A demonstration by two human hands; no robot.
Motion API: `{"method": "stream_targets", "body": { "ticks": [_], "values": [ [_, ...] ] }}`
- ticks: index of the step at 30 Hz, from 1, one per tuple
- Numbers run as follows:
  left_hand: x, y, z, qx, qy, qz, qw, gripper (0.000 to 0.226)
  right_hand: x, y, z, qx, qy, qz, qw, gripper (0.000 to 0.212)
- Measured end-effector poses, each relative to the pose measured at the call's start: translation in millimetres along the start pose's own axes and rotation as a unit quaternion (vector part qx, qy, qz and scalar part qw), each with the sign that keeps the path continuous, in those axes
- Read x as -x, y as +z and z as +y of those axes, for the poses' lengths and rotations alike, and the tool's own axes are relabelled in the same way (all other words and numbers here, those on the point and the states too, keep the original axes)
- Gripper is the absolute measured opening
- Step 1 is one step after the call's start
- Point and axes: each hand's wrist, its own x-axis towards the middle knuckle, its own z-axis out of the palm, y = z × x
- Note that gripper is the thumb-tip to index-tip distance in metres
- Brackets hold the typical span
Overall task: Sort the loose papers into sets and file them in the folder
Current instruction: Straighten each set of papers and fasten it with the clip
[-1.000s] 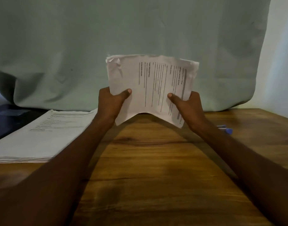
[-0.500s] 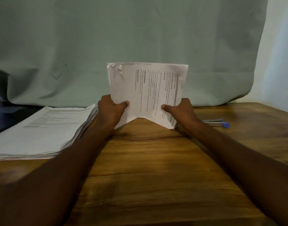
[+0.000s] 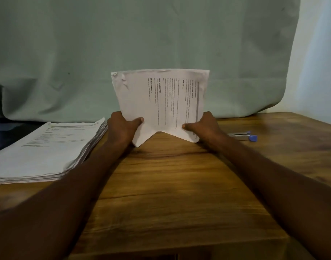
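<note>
A set of printed papers stands on edge at the far middle of the wooden table, its lower corners on or very near the tabletop and its printed lines running vertically, so the sheets are turned sideways. The set bows, with the middle of its lower edge arched clear of the wood; its top left corner is crumpled. The left hand grasps the lower left edge, thumb laid across the front of the sheets and fingers hidden behind. The right hand grasps the lower right edge in the same way, thumb pointing inward over the printed face. Both forearms reach straight from the near edge toward the far side, converging on the papers, and cover much of the table on either side of its middle.

To the left, a thick stack of loose papers lies flat, printed side up, its right edge just beside the left wrist and partly hidden by the left forearm. Beyond it at the far left is a dark surface. To the right of the right hand, apart from it, lies a stapler with blue parts. A pale green cloth hangs behind the table, and a light wall shows at the far right.
</note>
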Motion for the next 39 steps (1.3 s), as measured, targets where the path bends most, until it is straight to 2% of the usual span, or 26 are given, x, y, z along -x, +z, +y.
{"method": "stream_targets", "body": {
  "ticks": [4,9,14,16,18,21,24,26,29,33,35,38,39],
  "values": [
    [-2.4,1.3,4.8,0.0,0.014,0.01,1.0,0.065,-3.8,-2.5,2.1,-0.047,0.0,0.011,0.999,0.067],
    [-3.3,0.9,0.6,-0.031,-0.003,-0.036,0.999,0.064,-5.3,-2.9,6.8,-0.07,0.033,-0.027,0.997,0.065],
    [-12.1,-3.7,4.6,0.05,-0.033,-0.055,0.997,0.056,-5.6,-13.8,-1.3,-0.202,0.038,-0.002,0.979,0.045],
    [-10.6,-8.8,6.8,0.147,-0.085,-0.113,0.979,0.04,-9.5,-21.3,-2.5,-0.225,0.03,0.024,0.973,0.046],
    [-10.9,-15.8,8.8,0.225,-0.141,-0.197,0.944,0.043,-15.2,-31.0,-3.6,-0.224,0.026,0.021,0.974,0.051],
    [-16.6,-31.1,13.7,0.312,-0.168,-0.28,0.892,0.042,-20.1,-50.5,-6.4,-0.226,0.055,-0.061,0.971,0.058],
    [-26.4,-51.2,19.1,0.44,-0.152,-0.242,0.851,0.049,-21.8,-65.8,-4.2,-0.228,0.093,-0.135,0.96,0.053],
    [-33.2,-63.1,16.1,0.462,-0.145,-0.209,0.849,0.065,-21.3,-73.2,-1.7,-0.219,0.114,-0.183,0.952,0.053],
    [-44.1,-74.3,12.8,0.417,-0.138,-0.226,0.87,0.086,-18.3,-79.5,-0.5,-0.191,0.13,-0.249,0.941,0.058],
    [-50.8,-87.6,23.6,0.245,-0.105,-0.303,0.915,0.077,-11.3,-75.0,-6.2,-0.107,0.12,-0.315,0.935,0.052],
    [-48.5,-89.9,22.3,0.181,-0.126,-0.364,0.905,0.082,-6.5,-69.8,-12.4,-0.049,0.112,-0.35,0.929,0.044],
    [-32.2,-81.5,25.7,0.125,-0.17,-0.453,0.866,0.091,-0.6,-61.1,-19.3,0.0,0.104,-0.379,0.92,0.037],
    [-25.2,-75.1,28.7,0.113,-0.173,-0.475,0.855,0.085,1.2,-58.7,-21.1,0.006,0.102,-0.384,0.918,0.038]
  ]
}}
